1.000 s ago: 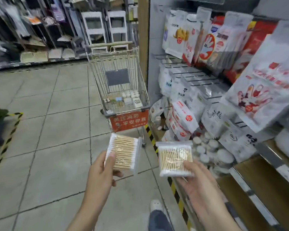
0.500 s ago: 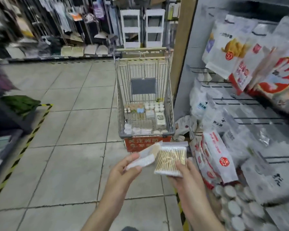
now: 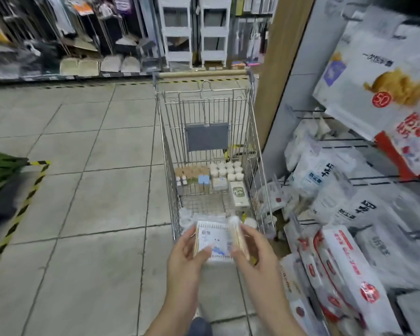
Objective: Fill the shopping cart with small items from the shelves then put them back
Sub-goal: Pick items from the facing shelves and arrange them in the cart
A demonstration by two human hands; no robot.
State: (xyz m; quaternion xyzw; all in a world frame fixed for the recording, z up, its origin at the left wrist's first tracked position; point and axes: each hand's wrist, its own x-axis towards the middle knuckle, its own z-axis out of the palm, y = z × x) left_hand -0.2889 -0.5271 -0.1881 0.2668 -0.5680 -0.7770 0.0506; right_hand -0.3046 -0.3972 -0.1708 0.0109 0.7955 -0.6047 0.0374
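1. My left hand (image 3: pixel 187 255) grips a swab pack (image 3: pixel 214 241), label up, over the cart's (image 3: pixel 170 151) near end.
2. My right hand (image 3: pixel 255 251) pinches a second pack (image 3: pixel 238 236) on edge, touching the first.

The cart (image 3: pixel 207 132) is silver wire with a grey panel (image 3: pixel 207 137) and tan handle (image 3: pixel 203 74). Floor tiles (image 3: pixel 83 202) are pale grey; yellow-and-black striped tape (image 3: pixel 17 215) crosses them. Shelf packets (image 3: pixel 344 267) are white with red print.
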